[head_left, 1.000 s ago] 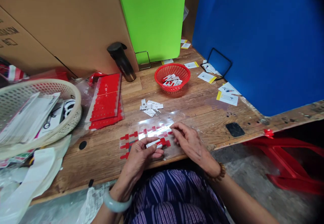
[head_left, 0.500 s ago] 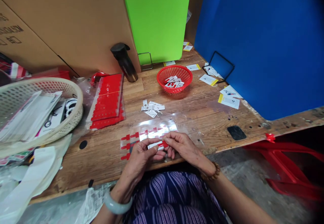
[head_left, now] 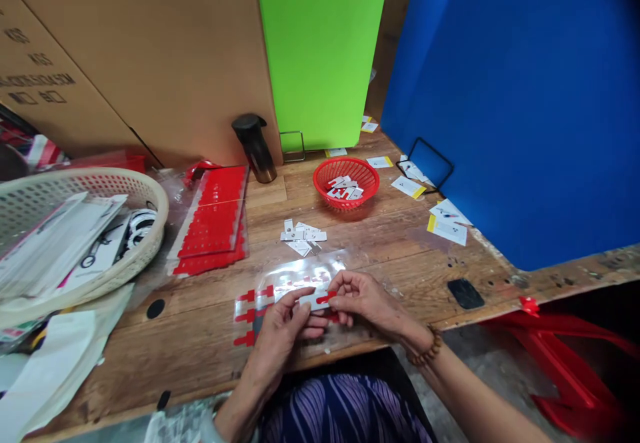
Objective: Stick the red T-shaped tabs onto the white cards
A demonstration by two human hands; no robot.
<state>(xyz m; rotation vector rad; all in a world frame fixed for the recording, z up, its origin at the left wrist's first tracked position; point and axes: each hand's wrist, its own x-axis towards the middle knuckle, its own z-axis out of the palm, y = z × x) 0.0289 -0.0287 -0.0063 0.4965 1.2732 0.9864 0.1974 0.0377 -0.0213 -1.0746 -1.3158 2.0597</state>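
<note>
Between thumb and fingers, my left hand (head_left: 283, 326) grips a small white metal plate (head_left: 311, 301) by its left end. My right hand (head_left: 364, 303) pinches a red sticker (head_left: 326, 298) at the plate's right end, and the two pieces overlap there. Under both hands lies a clear plastic sheet (head_left: 280, 276) with rows of red stickers (head_left: 245, 316) on its left side. Beyond it, a loose pile of white metal plates (head_left: 303, 236) rests on the table. Farther back, a red basket (head_left: 369, 197) holds several plates with red on them.
To the left are a cream basket (head_left: 159, 229) of printed cards and a stack of red sticker sheets (head_left: 215, 209). A dark flask (head_left: 256, 149) stands before the cardboard box (head_left: 150, 43). Green (head_left: 320, 49) and blue (head_left: 520, 96) panels rise behind. Yellow-edged cards (head_left: 450, 229) lie at right.
The camera view has tilted up, so the table sits lower in the picture. My hands still hold the plate and sticker, and the plate's white face shows more clearly.
</note>
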